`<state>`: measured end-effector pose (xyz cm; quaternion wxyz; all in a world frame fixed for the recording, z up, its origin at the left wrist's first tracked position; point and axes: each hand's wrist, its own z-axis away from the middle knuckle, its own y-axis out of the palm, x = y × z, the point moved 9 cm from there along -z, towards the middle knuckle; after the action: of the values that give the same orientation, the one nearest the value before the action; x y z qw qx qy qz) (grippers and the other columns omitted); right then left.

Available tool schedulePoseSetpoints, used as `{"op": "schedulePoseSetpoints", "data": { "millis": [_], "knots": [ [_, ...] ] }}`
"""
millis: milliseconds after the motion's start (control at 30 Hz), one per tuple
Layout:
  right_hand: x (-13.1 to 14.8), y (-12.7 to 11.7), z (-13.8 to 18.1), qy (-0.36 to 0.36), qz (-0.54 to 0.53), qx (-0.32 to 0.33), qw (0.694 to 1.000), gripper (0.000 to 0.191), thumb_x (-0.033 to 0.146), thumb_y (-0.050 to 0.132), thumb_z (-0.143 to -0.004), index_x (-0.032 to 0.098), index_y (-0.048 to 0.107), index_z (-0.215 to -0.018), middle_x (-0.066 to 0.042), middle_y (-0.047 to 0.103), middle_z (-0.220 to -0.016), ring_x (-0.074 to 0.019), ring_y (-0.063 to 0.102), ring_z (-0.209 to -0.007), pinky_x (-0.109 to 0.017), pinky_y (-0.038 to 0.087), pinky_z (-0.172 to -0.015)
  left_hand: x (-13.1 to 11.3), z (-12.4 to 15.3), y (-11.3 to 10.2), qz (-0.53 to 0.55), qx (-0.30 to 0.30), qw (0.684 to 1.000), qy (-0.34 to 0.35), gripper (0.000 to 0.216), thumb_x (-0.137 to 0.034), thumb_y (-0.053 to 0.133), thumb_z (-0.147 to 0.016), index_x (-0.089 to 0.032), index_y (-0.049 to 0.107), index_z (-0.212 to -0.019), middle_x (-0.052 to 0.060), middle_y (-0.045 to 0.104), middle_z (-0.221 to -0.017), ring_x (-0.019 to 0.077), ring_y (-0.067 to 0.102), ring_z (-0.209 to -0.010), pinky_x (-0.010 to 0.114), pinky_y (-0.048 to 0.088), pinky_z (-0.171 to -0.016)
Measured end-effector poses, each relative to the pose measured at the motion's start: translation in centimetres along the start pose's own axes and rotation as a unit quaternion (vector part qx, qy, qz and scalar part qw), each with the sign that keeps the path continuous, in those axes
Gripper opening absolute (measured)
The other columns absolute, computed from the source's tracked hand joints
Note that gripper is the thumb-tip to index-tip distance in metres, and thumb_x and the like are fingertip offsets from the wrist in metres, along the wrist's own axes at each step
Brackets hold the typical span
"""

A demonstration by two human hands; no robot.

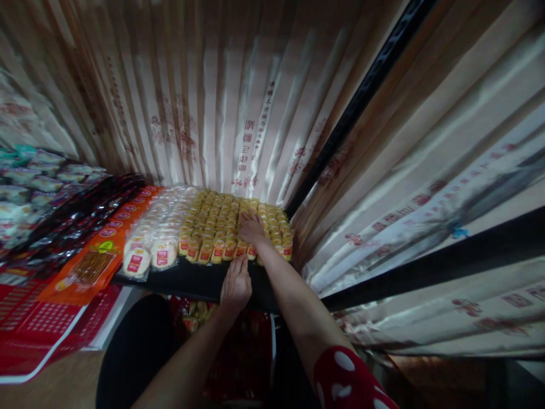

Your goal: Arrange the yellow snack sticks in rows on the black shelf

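Rows of small yellow wrapped snack packets, with red and orange labels along the front, stand close together on a black shelf. My right hand lies over the top of the rows, palm down with its fingers stretched forward and a little apart. Lower and slightly left, my left hand is at the shelf's front edge. Its fingers are closed together, their tips against the front of a labelled packet. Whether they grip the packet is hidden.
Left of the yellow rows are round white wrapped biscuits, orange snack bags, dark shiny packets and white-green packets. A red printed crate stands lower left. Printed curtains and a black post rise behind.
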<state>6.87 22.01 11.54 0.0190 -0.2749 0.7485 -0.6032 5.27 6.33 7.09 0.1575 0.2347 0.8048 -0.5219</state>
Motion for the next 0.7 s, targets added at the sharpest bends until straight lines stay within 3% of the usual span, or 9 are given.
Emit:
{"op": "schedulePoseSetpoints", "data": {
  "millis": [200, 433, 567, 700],
  "knots": [
    [1.1, -2.1, 2.6, -0.017, -0.010, -0.054, 0.998, 0.043, 0.017, 0.043, -0.082, 0.015, 0.051, -0.125, -0.008, 0.039, -0.141, -0.0233, 0.016, -0.138, -0.045, 0.019, -0.110, -0.1, 0.0, -0.1, 0.007, -0.003, 1.000, 0.006, 0.047, -0.008, 0.038, -0.080, -0.007, 0.047, -0.126, 0.016, 0.050, -0.128, 0.0252, 0.043, -0.122, 0.042, 0.039, -0.103],
    [2.4, -4.7, 8.6, 0.052, -0.084, -0.158, 0.983, 0.049, 0.020, 0.036, -0.086, 0.010, 0.039, -0.134, -0.012, 0.031, -0.145, -0.0216, 0.016, -0.138, -0.044, 0.022, -0.110, 0.9, 0.3, 1.2, 0.024, 0.005, 1.000, -0.013, 0.043, -0.015, 0.041, -0.083, -0.010, 0.048, -0.125, 0.017, 0.051, -0.128, 0.0276, 0.044, -0.122, 0.044, 0.038, -0.102],
    [3.7, -3.5, 13.0, 0.080, -0.137, -0.167, 0.973, 0.053, 0.022, 0.033, -0.088, 0.009, 0.029, -0.139, -0.013, 0.021, -0.149, -0.0230, 0.015, -0.138, -0.046, 0.024, -0.110, 2.1, 0.7, 2.0, 0.048, 0.020, 0.998, -0.039, 0.050, -0.023, 0.045, -0.083, -0.013, 0.039, -0.132, 0.017, 0.046, -0.134, 0.0299, 0.044, -0.123, 0.045, 0.038, -0.102],
    [3.3, -1.4, 15.6, 0.123, -0.154, -0.151, 0.969, 0.053, 0.024, 0.031, -0.089, 0.004, 0.031, -0.138, -0.017, 0.025, -0.147, -0.0235, 0.018, -0.138, -0.044, 0.026, -0.109, 1.9, 0.8, 1.5, 0.080, 0.021, 0.996, -0.016, 0.045, -0.018, 0.038, -0.087, -0.016, 0.039, -0.132, 0.012, 0.044, -0.136, 0.0262, 0.041, -0.126, 0.041, 0.035, -0.106]
  ]
}}
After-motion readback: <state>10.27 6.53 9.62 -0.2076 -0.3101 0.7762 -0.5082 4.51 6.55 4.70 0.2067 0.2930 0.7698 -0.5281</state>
